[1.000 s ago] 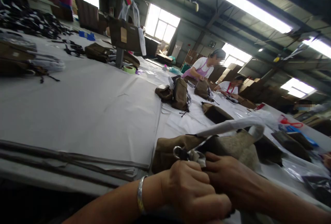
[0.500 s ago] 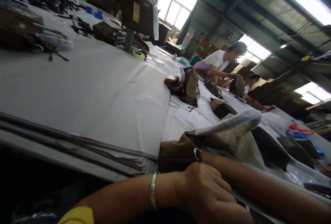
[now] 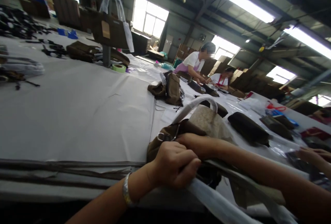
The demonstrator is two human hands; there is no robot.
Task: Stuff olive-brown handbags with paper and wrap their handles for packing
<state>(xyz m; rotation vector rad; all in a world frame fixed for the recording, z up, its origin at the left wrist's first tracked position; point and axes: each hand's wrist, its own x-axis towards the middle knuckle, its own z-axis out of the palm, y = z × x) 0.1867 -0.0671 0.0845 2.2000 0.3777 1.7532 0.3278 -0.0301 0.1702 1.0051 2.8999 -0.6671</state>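
A brown-olive bag [image 3: 155, 146] with a metal ring lies at the table's near edge, its handles [image 3: 196, 101] wrapped in white. My left hand [image 3: 176, 163], with a silver bracelet at the wrist, is closed on the bag's near edge. Over the bag's opening reaches my right hand [image 3: 188, 140]; its fingers are hidden behind my left hand and the bag cloth. A pale beige panel [image 3: 207, 120] of the bag stands up behind my right forearm.
A white-covered table [image 3: 77, 113] spreads to the left. Beyond the bag are more brown bags [image 3: 172, 89] and a dark pouch [image 3: 248, 129]. A roll of green tape [image 3: 119, 68] sits by a post. Another person's hand [image 3: 314, 156] is at right; two co-workers stand farther back.
The view has swung right and upward. The bag's wrapped handle now stands in an arch, and another wrapped handle shows below my hands. A co-worker has lowered a brown item to the table.
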